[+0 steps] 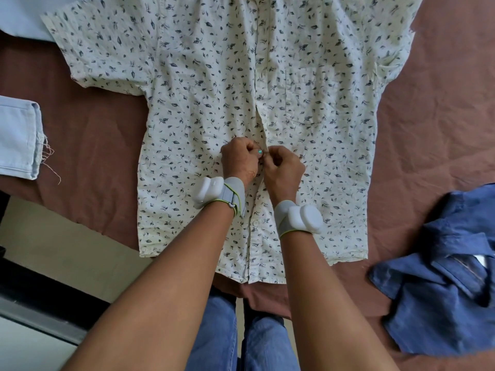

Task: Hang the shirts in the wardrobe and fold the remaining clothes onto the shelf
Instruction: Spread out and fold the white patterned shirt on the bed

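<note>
At the bed's left edge lies a folded pale blue denim piece (18, 137). At its centre, on the brown bedsheet (93, 135), our left hand (239, 159) and right hand (284, 170) pinch the cream leaf-print short-sleeved shirt (203, 103) at its placket, seemingly buttoning. Near the right edge a crumpled dark blue shirt (439, 285) waits. Nothing looks hung yet.

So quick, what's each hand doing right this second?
Left hand: fingers curled, pinching the leaf-print shirt at its front placket.
Right hand: fingers curled, pinching the same placket from the other side.
</note>
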Available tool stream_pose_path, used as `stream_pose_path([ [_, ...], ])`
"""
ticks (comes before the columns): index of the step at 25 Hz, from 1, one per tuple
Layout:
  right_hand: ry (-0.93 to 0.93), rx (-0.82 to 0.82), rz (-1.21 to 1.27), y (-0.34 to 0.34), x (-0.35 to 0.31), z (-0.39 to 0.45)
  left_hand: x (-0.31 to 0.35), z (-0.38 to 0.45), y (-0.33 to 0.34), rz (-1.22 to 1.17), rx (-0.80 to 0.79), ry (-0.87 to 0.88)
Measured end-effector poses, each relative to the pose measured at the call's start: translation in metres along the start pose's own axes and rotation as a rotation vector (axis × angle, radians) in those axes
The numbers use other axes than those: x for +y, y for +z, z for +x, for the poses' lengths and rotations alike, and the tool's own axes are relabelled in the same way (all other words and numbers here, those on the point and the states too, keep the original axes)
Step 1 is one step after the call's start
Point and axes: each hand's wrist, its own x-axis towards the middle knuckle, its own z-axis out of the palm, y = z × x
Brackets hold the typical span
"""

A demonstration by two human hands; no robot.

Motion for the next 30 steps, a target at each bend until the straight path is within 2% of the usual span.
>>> stream_pose_path([
  [6, 0.004, -0.051, 0.064, -0.004, 0.001, -0.001, 0.005, 0.002, -0.006, -0.153, -0.054, -0.076],
  [11, 0.045, -0.141, 0.121, -0.008, 0.004, 0.003, 0.002, -0.002, -0.005, -0.205, 0.042, -0.102],
  [14, 0.095, -0.2, 0.169, -0.009, 0.009, 0.011, 0.003, -0.006, -0.009, -0.287, 0.006, -0.113],
  [16, 0.12, -0.209, 0.192, -0.009, 0.008, 0.014, 0.004, -0.006, -0.013, -0.284, -0.02, -0.104],
  [19, 0.05, -0.181, 0.089, -0.006, 0.002, 0.014, 0.003, -0.002, -0.017, -0.221, -0.06, -0.077],
  [22, 0.022, -0.17, 0.047, -0.002, 0.001, 0.011, 0.003, 0.002, -0.016, -0.109, -0.021, 0.004],
  [26, 0.107, -0.253, 0.144, -0.008, 0.005, 0.017, 0.002, 0.004, -0.007, -0.122, 0.038, -0.004],
  [30, 0.178, -0.299, 0.224, -0.011, 0.001, 0.022, -0.002, 0.005, -0.005, -0.137, 0.015, 0.006],
])
